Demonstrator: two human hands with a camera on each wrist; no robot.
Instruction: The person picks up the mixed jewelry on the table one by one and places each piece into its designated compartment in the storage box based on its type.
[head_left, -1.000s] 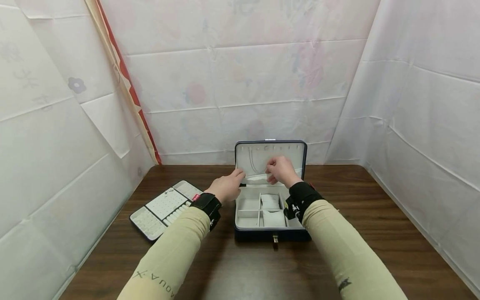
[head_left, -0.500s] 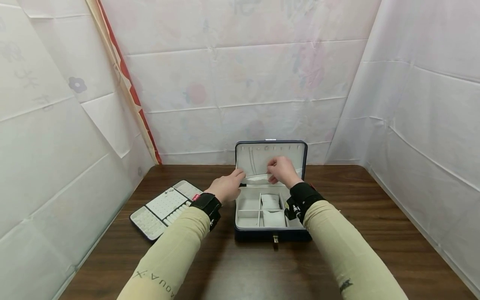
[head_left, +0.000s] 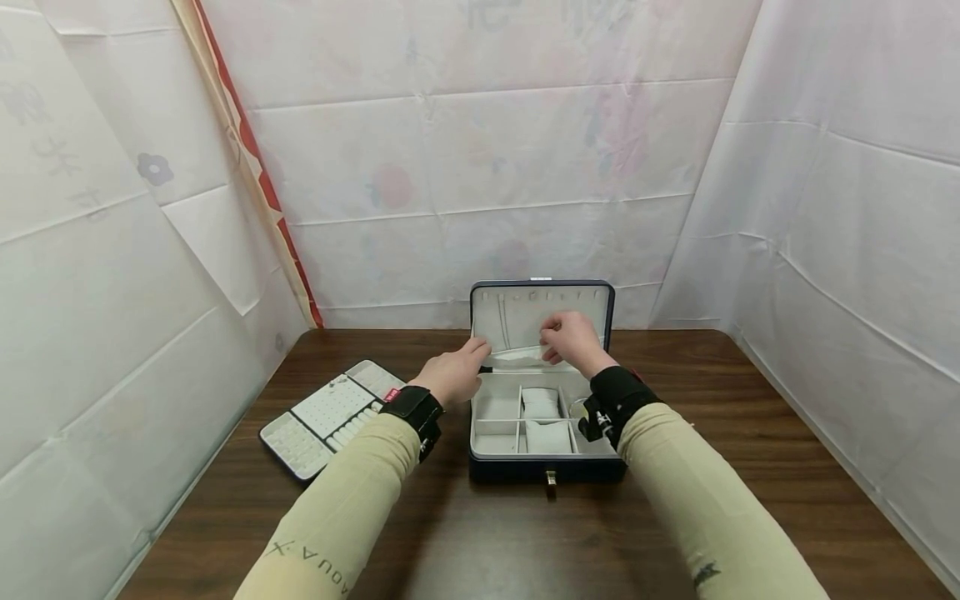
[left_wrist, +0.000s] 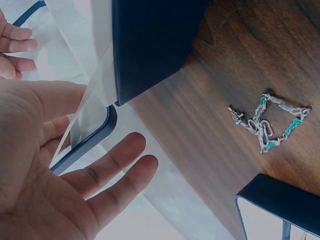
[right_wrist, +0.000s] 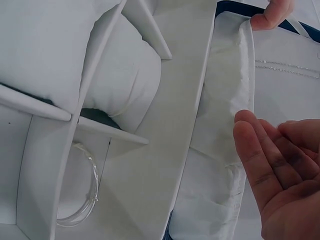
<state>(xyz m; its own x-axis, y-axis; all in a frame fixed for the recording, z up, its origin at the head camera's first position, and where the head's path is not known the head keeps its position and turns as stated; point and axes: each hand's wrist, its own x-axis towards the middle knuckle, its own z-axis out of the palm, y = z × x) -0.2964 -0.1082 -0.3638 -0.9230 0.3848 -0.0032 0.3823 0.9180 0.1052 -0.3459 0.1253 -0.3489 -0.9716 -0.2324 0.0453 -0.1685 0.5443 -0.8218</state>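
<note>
A dark blue jewelry box (head_left: 546, 469) stands with its lid (head_left: 611, 310) raised. Across the lower lid runs a white cloth pocket (right_wrist: 215, 125). At the pocket's left end my left hand (head_left: 452, 377) pinches its rim by the lid edge, while two fingers (left_wrist: 125, 192) extend outside the lid. My right hand (head_left: 572, 340) is at the middle of the pocket, its loosely bent fingers (right_wrist: 255, 155) against the rim. Nothing shows between those fingers. Behind the pocket hangs a thin silver necklace (right_wrist: 290, 68). A bangle (right_wrist: 92, 187) lies in a right compartment of the box.
White cushions (head_left: 547, 437) fill two middle compartments. Left of the box, a divided jewelry tray (head_left: 297, 439) lies on the wooden table (head_left: 480, 542). A silver and green bracelet (left_wrist: 287, 131) lies between tray and box. White sheeting (head_left: 465, 167) hangs behind and at both sides.
My right hand has shifted slightly to the right along the pocket, and the bangle shows beside its wrist. My left hand has stayed where it was.
</note>
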